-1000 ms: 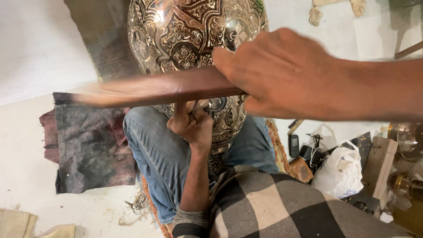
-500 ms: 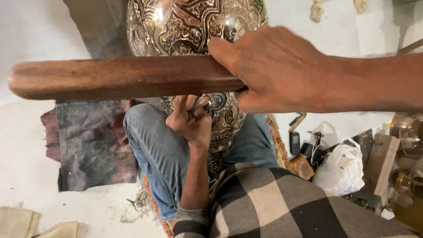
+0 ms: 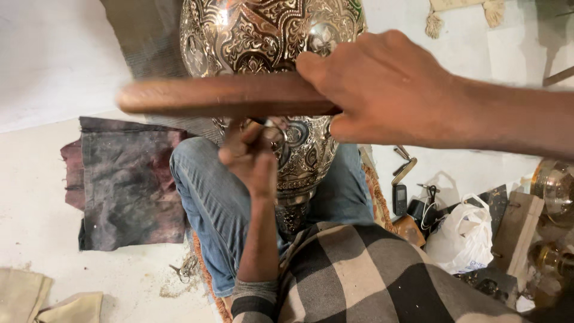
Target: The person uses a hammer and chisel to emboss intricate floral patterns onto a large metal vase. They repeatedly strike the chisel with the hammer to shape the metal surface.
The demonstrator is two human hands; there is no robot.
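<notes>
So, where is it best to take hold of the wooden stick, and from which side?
Probably at its right end, from above, as the right hand does now. The wooden stick lies level and crosswise before the engraved vase, long and rounded, so fingers can wrap around it. The left end stays free to swing. The left hand is below, at the vase.

**Hidden, cropped and blurred**

The long brown wooden mallet is motion-blurred and hides part of the engraved silver metal vase, cropped by the top edge. The left hand's small tool is indistinct.
</notes>
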